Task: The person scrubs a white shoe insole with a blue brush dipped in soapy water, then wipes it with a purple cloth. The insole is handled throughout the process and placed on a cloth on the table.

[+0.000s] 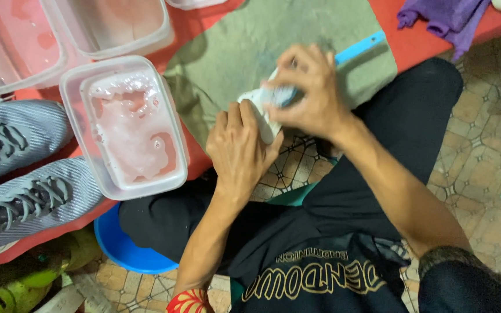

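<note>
Your left hand (240,152) closes around a small white object (257,103), pinning it at the near edge of the red surface (418,40) so it cannot slide. It is blurred and mostly covered, so you cannot tell just what it is. Your right hand (311,93) curls over the top of it, fingers wrapped around a brush (352,53) whose blue handle sticks out past your knuckles toward the far right. The brush head sits pressed against the white object, under your fingers, which suits a scrubbing grip: one hand braces, the other bears down.

Both hands work over a grey-green mat (273,40) spread on the surface, probably there to catch drips and keep the red top clean. Just left of your left hand stands a clear tub (124,124) of pale, foamy liquid, near enough for dipping the brush. Two more clear tubs (47,32) stand behind it. Farther left, a pair of grey laced shoes (21,174) lie side by side, well apart from your hands. A purple cloth (445,17) lies bunched at the far right corner. A blue basin (126,246) sits on the tiled floor beneath, by your knee.
</note>
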